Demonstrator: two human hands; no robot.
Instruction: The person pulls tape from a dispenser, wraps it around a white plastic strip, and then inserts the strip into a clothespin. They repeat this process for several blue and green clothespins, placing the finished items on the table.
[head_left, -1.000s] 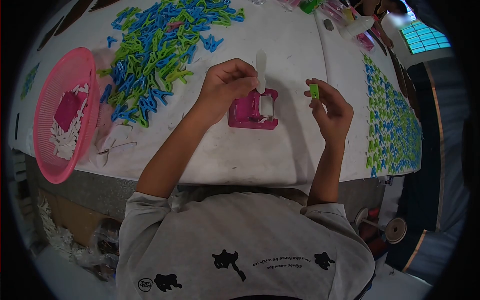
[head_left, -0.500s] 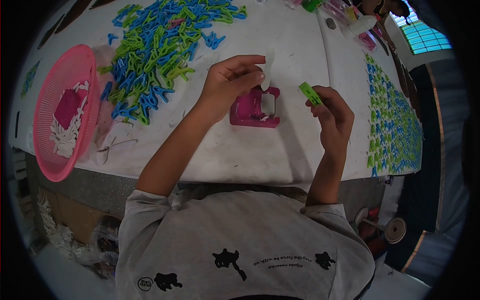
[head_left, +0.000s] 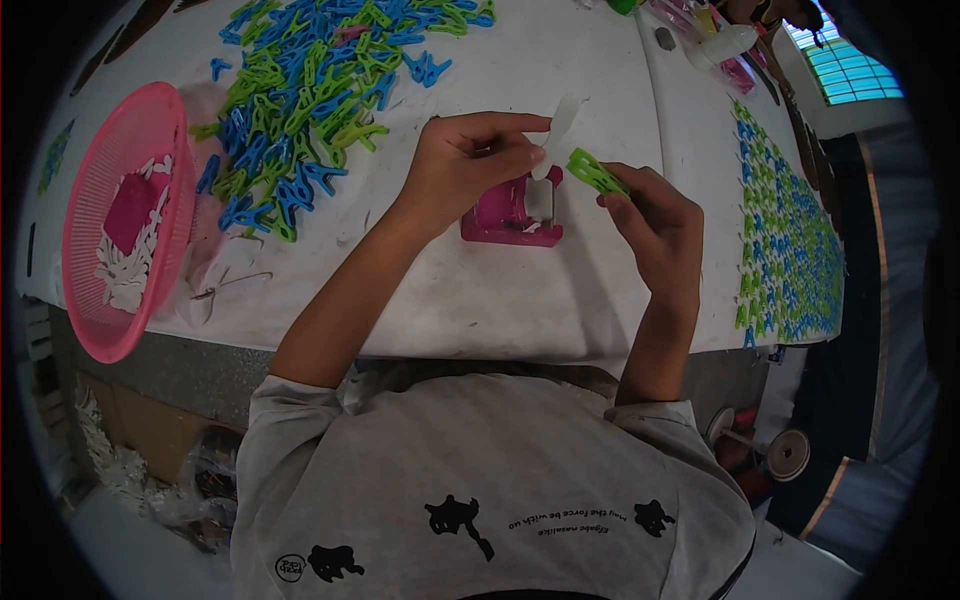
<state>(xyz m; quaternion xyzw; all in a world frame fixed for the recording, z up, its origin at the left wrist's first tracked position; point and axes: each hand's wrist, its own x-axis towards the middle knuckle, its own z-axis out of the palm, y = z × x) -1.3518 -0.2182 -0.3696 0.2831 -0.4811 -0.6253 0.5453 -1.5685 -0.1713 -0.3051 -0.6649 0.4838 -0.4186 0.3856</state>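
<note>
Fingers of the left hand [head_left: 465, 165] pinch a white strip [head_left: 556, 135] right against the green clip [head_left: 595, 172] gripped in the right hand [head_left: 655, 225] above the pink block [head_left: 510, 212] — a loose pinch could drop either onto the surface [head_left: 480, 300].

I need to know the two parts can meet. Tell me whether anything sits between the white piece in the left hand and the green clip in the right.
Nothing visible does. The white piece in the left hand and the green clip in the right hand are nearly touching above the pink block.

Small assembly workshop — worktable [head_left: 600, 60] heaped with plastic clips [head_left: 310, 90]
</note>
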